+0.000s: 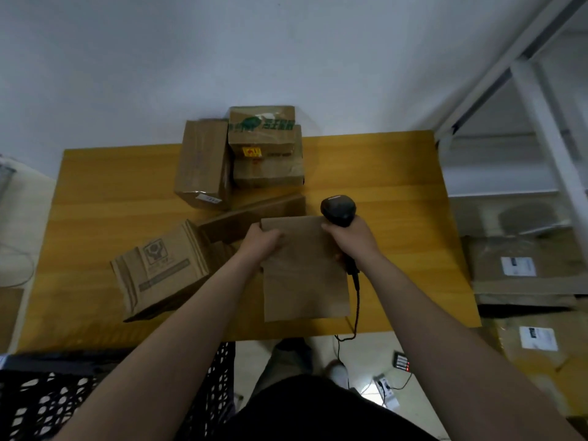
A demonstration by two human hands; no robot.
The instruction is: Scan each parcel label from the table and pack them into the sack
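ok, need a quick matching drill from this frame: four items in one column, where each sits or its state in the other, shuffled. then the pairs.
Items
1. flat brown parcel
2. barcode scanner
3. green-printed box
4. black mesh crate

Place or state
A. on top of the stack at the table's far edge
B. gripped in the right hand
C. on the floor by the table's near left corner
D. near the table's front edge, its top left corner held by the left hand

Pairs: 1-D, 2-B, 3-A, 4-C
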